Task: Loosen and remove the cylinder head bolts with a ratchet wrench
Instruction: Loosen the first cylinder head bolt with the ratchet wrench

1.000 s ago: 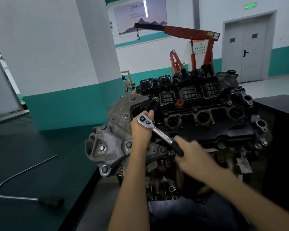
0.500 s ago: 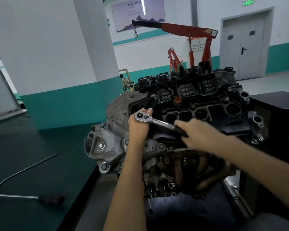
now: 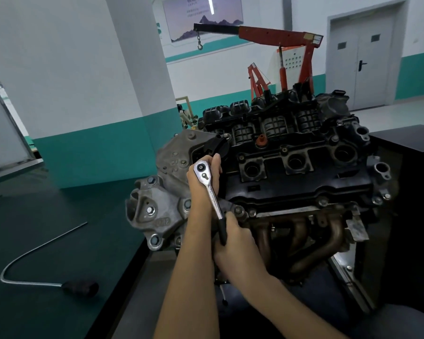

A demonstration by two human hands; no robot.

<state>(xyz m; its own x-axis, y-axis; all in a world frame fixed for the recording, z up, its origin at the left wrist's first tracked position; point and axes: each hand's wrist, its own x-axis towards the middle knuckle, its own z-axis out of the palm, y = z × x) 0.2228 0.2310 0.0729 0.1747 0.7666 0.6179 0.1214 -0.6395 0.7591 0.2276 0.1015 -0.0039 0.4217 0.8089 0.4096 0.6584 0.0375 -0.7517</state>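
Observation:
A dark engine (image 3: pixel 291 177) stands in front of me with its black cylinder head cover on top and a grey timing cover on its left end. A chrome ratchet wrench (image 3: pixel 209 189) sits with its head at the cover's near left corner; the bolt under it is hidden. My left hand (image 3: pixel 202 182) curls round the ratchet head from behind and steadies it. My right hand (image 3: pixel 235 243) grips the black handle, which points down towards me.
On the dark green bench at the left lies a bent metal rod with a black handle (image 3: pixel 80 287). A rusty exhaust manifold (image 3: pixel 311 236) hangs off the engine's near side. A red engine crane (image 3: pixel 279 37) stands behind, a black cabinet (image 3: pixel 406 140) at the right.
My right hand swung the ratchet handle from pointing right across the engine to pointing down towards me. My left hand stayed on the ratchet head.

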